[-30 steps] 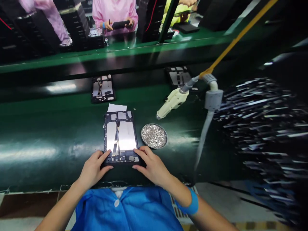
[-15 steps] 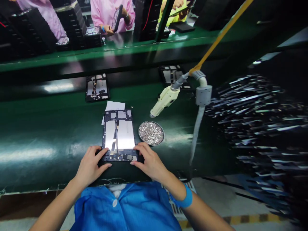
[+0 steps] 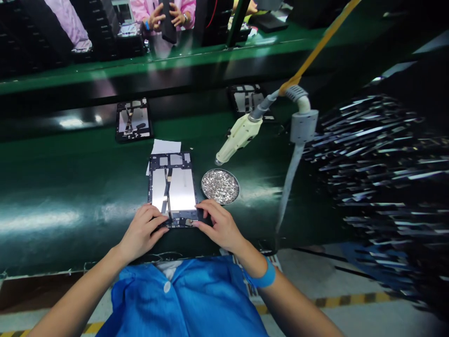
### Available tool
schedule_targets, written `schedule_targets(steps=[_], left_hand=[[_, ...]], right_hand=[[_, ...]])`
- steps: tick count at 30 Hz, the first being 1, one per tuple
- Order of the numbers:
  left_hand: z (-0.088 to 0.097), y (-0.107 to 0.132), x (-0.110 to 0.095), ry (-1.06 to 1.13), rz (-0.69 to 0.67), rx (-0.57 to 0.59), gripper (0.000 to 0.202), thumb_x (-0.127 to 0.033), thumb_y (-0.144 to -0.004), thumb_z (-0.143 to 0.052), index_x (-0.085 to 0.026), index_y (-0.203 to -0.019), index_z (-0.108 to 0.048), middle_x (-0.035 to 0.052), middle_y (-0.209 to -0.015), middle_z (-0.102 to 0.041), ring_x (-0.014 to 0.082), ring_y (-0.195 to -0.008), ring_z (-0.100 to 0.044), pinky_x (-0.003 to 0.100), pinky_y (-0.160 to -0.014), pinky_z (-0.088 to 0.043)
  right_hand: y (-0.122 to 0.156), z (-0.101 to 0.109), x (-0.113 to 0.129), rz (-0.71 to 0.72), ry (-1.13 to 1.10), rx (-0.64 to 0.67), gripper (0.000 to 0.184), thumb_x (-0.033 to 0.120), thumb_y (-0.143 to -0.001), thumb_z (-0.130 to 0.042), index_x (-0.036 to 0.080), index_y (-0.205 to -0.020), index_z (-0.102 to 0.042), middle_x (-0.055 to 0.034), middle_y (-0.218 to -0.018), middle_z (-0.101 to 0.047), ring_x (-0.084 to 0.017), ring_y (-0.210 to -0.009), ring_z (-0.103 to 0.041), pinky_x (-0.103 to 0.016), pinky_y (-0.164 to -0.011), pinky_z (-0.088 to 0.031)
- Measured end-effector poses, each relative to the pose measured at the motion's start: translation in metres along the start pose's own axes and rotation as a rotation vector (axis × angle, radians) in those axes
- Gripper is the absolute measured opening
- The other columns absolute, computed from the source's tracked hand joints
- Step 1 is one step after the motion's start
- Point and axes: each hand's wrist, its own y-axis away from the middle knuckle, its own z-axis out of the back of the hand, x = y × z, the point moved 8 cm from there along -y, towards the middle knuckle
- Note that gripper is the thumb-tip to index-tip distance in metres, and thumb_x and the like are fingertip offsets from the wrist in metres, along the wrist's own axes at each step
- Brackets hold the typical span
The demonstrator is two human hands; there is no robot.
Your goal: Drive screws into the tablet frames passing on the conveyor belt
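An opened tablet [image 3: 180, 185] lies on the green bench in front of me, its silver inner plates, dark ribbon cables and lower circuit board exposed. My left hand [image 3: 143, 230] grips its lower left corner, the fingertips over the board and the thumb at the bottom edge. At the lower right, my right hand [image 3: 221, 224] has its fingers on the side edge and its thumb by the corner. Part of the left corner is hidden by my fingers. Just right of the tablet sits a round dish [image 3: 220, 186] full of small silvery metal pieces.
A cream electric screwdriver [image 3: 239, 139] hangs above the dish from a yellow strap [image 3: 322, 42]. White paper [image 3: 166, 146] lies partly under the tablet. Two more opened tablets, left [image 3: 133, 120] and right [image 3: 245, 102], rest farther back. Across the bench, a co-worker's hands hold a dark panel [image 3: 169, 23].
My left hand has shifted right along the tablet's bottom edge, its fingers now over the board. My right thumb has moved up onto the corner. The co-worker has turned the panel upright.
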Motion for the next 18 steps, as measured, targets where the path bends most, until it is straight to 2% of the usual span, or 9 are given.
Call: schedule_targets(steps=[3, 8, 12, 18], left_hand=[[0.002, -0.004, -0.006, 0.052, -0.057, 0.003, 0.022, -0.019, -0.097, -0.062, -0.019, -0.119, -0.065, 0.0058, -0.103, -0.071, 0.0196, -0.104, -0.064, 0.046, -0.107, -0.050], [-0.002, -0.009, -0.014, 0.165, -0.080, -0.015, 0.024, -0.015, -0.097, -0.063, -0.020, -0.120, -0.065, 0.0050, -0.098, -0.072, 0.0185, -0.096, -0.065, 0.039, -0.093, -0.055], [-0.009, -0.007, -0.016, 0.067, -0.100, -0.045, 0.035, -0.013, -0.096, -0.062, -0.019, -0.130, -0.061, 0.0070, -0.099, -0.070, 0.0195, -0.094, -0.062, 0.039, -0.087, -0.056], [-0.015, -0.004, -0.016, -0.102, -0.106, -0.040, 0.037, -0.018, -0.095, -0.064, -0.016, -0.131, -0.058, 0.0108, -0.104, -0.066, 0.0240, -0.098, -0.060, 0.040, -0.083, -0.056]], right_hand=[[-0.001, 0.001, 0.000, 0.031, -0.008, -0.030, 0.034, 0.032, -0.093, -0.070, 0.021, -0.124, -0.062, -0.0087, -0.106, -0.062, -0.017, -0.077, -0.060, -0.034, -0.074, -0.057], [-0.001, 0.001, -0.002, 0.029, -0.021, -0.042, 0.033, 0.032, -0.093, -0.071, 0.021, -0.122, -0.063, -0.0059, -0.095, -0.060, -0.017, -0.077, -0.061, -0.034, -0.073, -0.056], [-0.001, 0.002, -0.002, 0.030, -0.035, -0.048, 0.032, 0.031, -0.093, -0.070, 0.021, -0.122, -0.063, -0.0058, -0.096, -0.060, -0.017, -0.077, -0.061, -0.033, -0.071, -0.055], [-0.002, 0.001, -0.001, 0.026, -0.023, -0.035, 0.031, 0.030, -0.093, -0.070, 0.020, -0.121, -0.063, -0.0050, -0.093, -0.059, -0.017, -0.076, -0.060, -0.033, -0.071, -0.055]])
